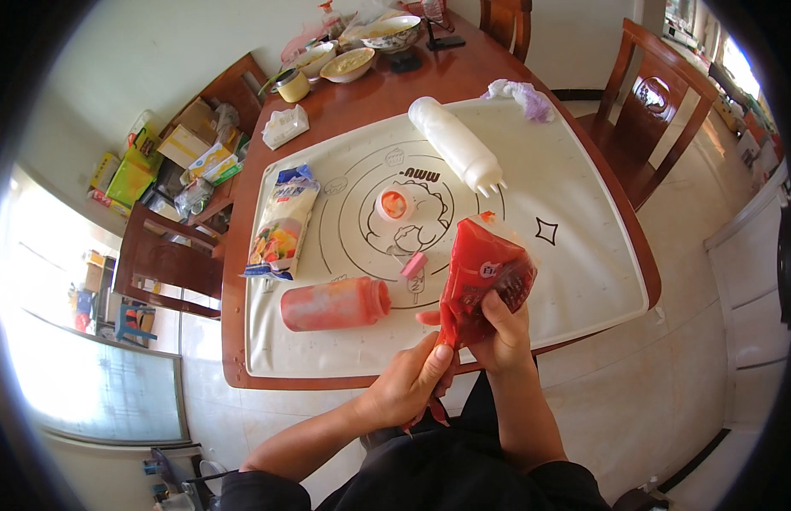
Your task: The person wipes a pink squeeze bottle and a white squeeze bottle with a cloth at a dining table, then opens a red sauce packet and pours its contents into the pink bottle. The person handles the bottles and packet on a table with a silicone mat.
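A red plastic sauce pouch (485, 281) is held between both hands over the mat's near edge. My left hand (411, 377) pinches its gathered lower part, and my right hand (504, 332) grips its side with the thumb on top. Left of the hands, a clear squeeze bottle smeared with red sauce (335, 304) lies on its side, its open mouth facing right. A round cap with red sauce in it (394, 202) rests on the printed silicone mat (561, 281). Between bottle and pouch is a small pink object (413, 264). Beyond the pouch lies a white multi-nozzle squeeze bottle (456, 144).
A blue-and-white food packet (284, 223) lies on the mat's left. Behind are a tissue pack (285, 126), a yellow jar (293, 85), patterned bowls (347, 65) and a phone stand (444, 42). A purple-white cloth (529, 102) lies at the mat's far right corner. Wooden chairs (651, 108) surround the table.
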Demonstrator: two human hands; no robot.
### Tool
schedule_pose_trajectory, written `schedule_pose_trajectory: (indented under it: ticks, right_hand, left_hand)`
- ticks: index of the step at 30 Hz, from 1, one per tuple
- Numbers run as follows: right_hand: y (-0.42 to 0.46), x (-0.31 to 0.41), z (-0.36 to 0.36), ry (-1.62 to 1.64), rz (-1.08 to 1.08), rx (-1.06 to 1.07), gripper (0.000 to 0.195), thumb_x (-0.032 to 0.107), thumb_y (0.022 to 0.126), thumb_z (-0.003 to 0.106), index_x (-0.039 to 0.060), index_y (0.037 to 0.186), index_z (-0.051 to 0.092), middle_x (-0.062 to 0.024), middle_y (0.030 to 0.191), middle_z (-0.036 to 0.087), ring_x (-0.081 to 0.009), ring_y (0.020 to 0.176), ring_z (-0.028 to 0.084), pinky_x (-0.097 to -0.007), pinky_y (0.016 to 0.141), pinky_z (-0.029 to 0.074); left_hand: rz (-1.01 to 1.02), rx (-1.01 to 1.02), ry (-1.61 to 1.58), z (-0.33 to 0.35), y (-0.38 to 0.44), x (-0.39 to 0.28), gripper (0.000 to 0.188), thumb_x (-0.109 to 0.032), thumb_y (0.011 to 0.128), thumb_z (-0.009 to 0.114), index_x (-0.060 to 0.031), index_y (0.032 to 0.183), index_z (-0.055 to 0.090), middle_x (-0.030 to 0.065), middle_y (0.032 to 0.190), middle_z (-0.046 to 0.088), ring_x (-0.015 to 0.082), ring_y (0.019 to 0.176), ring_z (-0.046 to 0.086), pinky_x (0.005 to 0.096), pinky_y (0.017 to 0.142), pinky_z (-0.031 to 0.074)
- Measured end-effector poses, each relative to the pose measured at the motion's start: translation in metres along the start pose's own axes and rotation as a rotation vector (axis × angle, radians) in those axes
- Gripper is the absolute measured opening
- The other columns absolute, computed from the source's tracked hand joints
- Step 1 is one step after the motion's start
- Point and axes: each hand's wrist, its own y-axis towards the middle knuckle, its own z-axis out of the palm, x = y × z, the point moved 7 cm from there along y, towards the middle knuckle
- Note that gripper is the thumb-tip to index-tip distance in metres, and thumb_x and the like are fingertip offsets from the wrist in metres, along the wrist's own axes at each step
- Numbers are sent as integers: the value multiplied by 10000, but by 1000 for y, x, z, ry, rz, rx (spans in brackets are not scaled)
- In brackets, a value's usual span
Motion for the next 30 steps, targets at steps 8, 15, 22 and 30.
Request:
schedule_pose_trajectory:
  ticks: [8, 15, 22, 30]
  right_hand:
    - [-6, -21, -17, -16, 55, 5, 556, 215, 835, 655, 10, 1273, 381, -174, 1096, 563, -291, 1008, 582, -446, 621, 561]
    - [-3, -31, -23, 35, 91, 30, 443, 158, 836, 648, -20, 1169, 416, -160, 930, 559, -208, 650, 559, -269, 399, 421]
    - [-11, -26, -22, -117, 70, -76, 485, 354, 860, 606, 41, 1187, 432, -107, 916, 563, -176, 516, 502, -272, 385, 400]
    - [-6, -4, -45, -18, 137, -443, 757, 733, 789, 430, 94, 1187, 502, -27, 1050, 596, -161, 951, 572, -325, 777, 503]
  left_hand:
    - [-42, -19, 40, 2, 8, 17, 475, -429, 981, 335, -8, 792, 448, 47, 598, 489, 113, 366, 476, 228, 325, 385]
    - [1, -18, -5, 5, 16, 35, 471, -430, 981, 330, 7, 856, 455, 62, 609, 512, 144, 403, 526, 242, 360, 437]
    - [253, -274, 318, -22, -6, 5, 374, -267, 857, 639, 9, 1064, 493, 116, 904, 583, 231, 808, 609, 356, 710, 515]
    - [284, -431, 1231, -132, -4, -24, 726, -159, 573, 828, -94, 1220, 505, 137, 1235, 490, 335, 1123, 492, 432, 964, 394]
